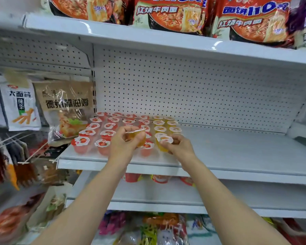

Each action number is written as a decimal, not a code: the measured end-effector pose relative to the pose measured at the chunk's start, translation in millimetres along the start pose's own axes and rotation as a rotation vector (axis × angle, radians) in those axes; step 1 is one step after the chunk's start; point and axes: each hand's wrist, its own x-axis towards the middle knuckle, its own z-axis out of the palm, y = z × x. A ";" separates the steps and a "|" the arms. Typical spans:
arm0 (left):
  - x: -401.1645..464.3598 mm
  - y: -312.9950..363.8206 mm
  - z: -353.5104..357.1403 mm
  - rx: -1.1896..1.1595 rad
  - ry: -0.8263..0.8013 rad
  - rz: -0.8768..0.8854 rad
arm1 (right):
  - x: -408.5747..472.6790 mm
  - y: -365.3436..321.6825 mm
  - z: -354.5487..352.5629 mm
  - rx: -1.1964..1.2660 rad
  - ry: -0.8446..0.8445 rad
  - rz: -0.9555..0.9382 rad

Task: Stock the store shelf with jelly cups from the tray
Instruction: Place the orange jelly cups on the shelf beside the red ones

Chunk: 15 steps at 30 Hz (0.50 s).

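Many jelly cups (102, 145) are already lined up on the shelf (237, 152). A yellow cup (137, 137) is held by the left hand (122, 144), another yellow cup (163, 144) by the right hand (180, 145). Much room is left.

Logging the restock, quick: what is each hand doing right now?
Left hand: holds a tilted yellow jelly cup above the shelf.
Right hand: grips another yellow cup at the front of the yellow rows.

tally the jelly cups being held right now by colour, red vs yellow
yellow: 2, the tilted cup in the left hand and the upright cup in the right hand
red: 0
total: 2
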 end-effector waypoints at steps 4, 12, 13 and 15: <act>1.9 -1.3 2.6 0.006 -0.026 0.010 | 2.9 15.2 2.3 -0.043 -0.026 0.024; 1.5 -10.5 17.3 0.071 -0.112 0.054 | 1.5 23.0 -2.5 -0.108 -0.073 0.054; 2.2 -12.8 19.6 0.088 -0.114 0.059 | 2.2 22.3 -4.1 -0.122 -0.065 0.051; 2.1 -12.4 25.9 0.110 -0.120 0.054 | 2.5 13.9 -11.9 -0.137 0.036 -0.017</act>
